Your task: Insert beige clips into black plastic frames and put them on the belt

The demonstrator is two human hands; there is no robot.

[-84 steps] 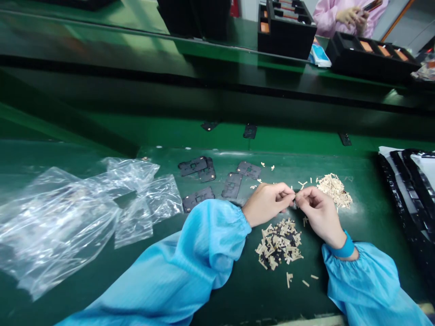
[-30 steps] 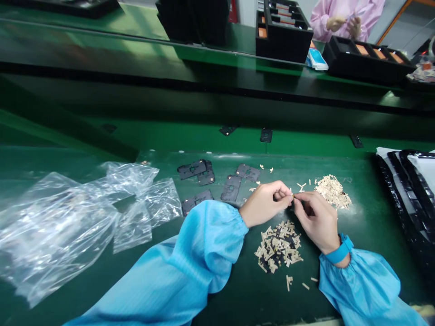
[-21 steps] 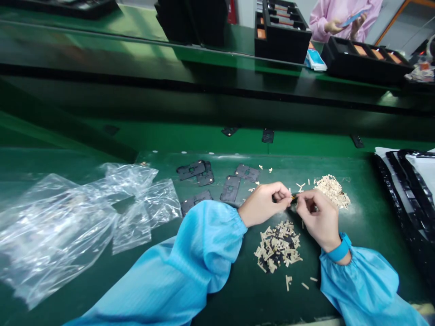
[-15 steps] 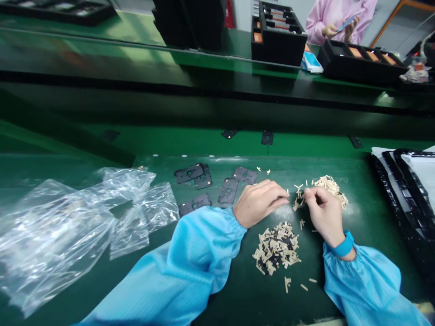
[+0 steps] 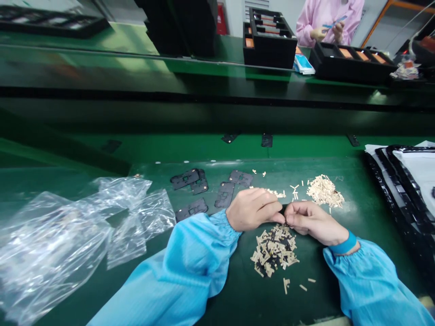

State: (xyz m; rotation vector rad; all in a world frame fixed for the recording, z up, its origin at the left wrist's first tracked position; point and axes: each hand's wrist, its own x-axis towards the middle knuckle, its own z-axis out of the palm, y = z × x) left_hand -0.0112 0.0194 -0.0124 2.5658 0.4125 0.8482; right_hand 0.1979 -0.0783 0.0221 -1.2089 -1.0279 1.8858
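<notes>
Just beyond a heap of small beige and black strips [image 5: 274, 251], my left hand [image 5: 254, 209] and my right hand [image 5: 312, 222] meet at the fingertips. Both hands are closed in a pinch. Whatever is between the fingers is too small and too covered to name. A second pile of pale beige strips [image 5: 325, 191] lies behind my right hand. A few loose pale strips [image 5: 295, 190] are scattered between that pile and my left hand, and more pale bits [image 5: 277, 194] show just behind my left hand.
Flat black plastic plates [image 5: 224, 194] lie left of my hands. Clear plastic bags [image 5: 57, 244] cover the left side. Black-edged packages [image 5: 401, 190] are stacked at right. Above runs a shelf with black boxes [image 5: 270, 45]; behind it stands a person in pink [image 5: 307, 20].
My right hand has moved left and nearer, and its fingertips now meet those of my left hand. The left hand has turned and lowered slightly. The view has shifted a little.
</notes>
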